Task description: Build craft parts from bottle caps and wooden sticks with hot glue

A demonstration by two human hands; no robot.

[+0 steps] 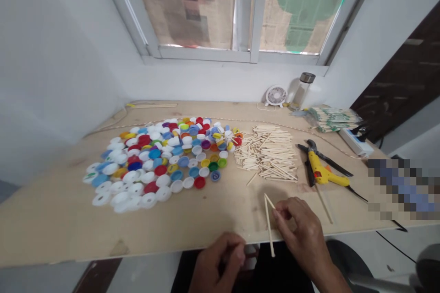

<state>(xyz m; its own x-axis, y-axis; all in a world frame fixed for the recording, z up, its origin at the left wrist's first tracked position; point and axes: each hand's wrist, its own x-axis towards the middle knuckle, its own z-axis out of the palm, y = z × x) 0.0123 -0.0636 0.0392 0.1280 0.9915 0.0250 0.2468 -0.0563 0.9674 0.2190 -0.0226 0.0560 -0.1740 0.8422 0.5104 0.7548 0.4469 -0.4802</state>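
Observation:
My right hand [300, 226] is closed at the table's front edge. Its thumb and fingers pinch two thin wooden sticks [269, 226] that meet at their upper tip in a narrow V. One stick slants down past the edge; the other runs into my fingers. To the left, my left hand [222, 258] is curled in front of the edge, thumb near the bent forefinger. Whatever lies inside that hand, if anything, is hidden. Beyond my hands a heap of short wooden sticks [271, 153] covers part of the wooden table [206, 215].
Many coloured bottle caps [160, 170] spread across the left and middle. On the right lie a yellow glue gun [319, 171] and dark-handled pliers [332, 160]. A power strip [356, 142], bagged sticks [333, 116], small fan [276, 95] and glass bottle [301, 92] stand behind.

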